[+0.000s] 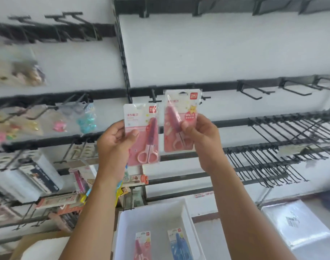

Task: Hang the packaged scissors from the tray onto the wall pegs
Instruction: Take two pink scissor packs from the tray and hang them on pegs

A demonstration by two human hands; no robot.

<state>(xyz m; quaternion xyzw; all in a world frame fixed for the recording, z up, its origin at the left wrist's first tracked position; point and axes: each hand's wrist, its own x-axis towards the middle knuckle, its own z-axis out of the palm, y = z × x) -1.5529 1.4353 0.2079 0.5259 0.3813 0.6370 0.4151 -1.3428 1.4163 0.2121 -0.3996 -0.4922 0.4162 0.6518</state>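
My left hand (116,142) grips a pink scissors pack (144,141) by its left edge, held upright in front of the wall. My right hand (199,136) holds a second pink scissors pack (181,109) higher up, its top hang hole level with the black wall pegs (154,97) on the rail. Whether the hole is on a peg cannot be told. Below, a white tray (156,216) holds one pink pack (142,244) and one blue pack (180,244), lying flat.
Dense rows of bare black pegs (284,139) fill the right wall. Stationery and small goods (85,121) hang on pegs to the left. A clear-wrapped white stack (299,224) lies at the lower right, a cardboard box (34,243) at the lower left.
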